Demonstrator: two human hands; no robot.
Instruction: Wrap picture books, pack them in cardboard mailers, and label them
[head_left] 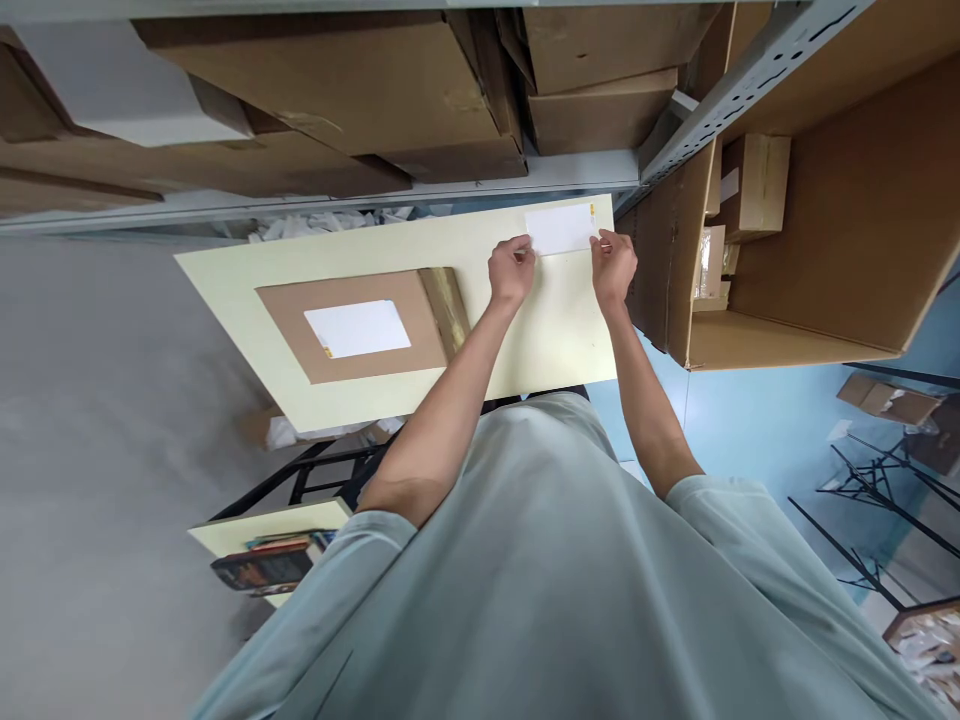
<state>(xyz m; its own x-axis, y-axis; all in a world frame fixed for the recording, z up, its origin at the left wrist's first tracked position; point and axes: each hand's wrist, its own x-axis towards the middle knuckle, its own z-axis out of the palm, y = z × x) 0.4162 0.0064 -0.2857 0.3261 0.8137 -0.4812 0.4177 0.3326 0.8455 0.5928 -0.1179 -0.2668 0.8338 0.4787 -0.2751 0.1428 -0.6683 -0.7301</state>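
Observation:
A white label (pixel 561 229) with a small yellow mark lies over the far right part of a cream tabletop (pixel 405 245). My left hand (pixel 512 268) pinches the label's lower left corner, fingers closed. At its right edge my right hand (pixel 613 266) grips it between closed fingertips. Whether the label touches the tabletop, I cannot tell. To the left of my left forearm a flat cardboard box (pixel 289 310) rests on the tabletop. It bears a white label (pixel 358 328) of its own, and shiny tape (pixel 445 308) covers its right end.
Cardboard boxes (pixel 337 80) fill a metal shelf (pixel 570 170) beyond the tabletop. On the right stands a large open carton (pixel 847 220) with smaller boxes (pixel 754 185) inside. A lower cream shelf (pixel 277 525) at left holds books (pixel 266 568). Black metal frames (pixel 877 485) stand at far right.

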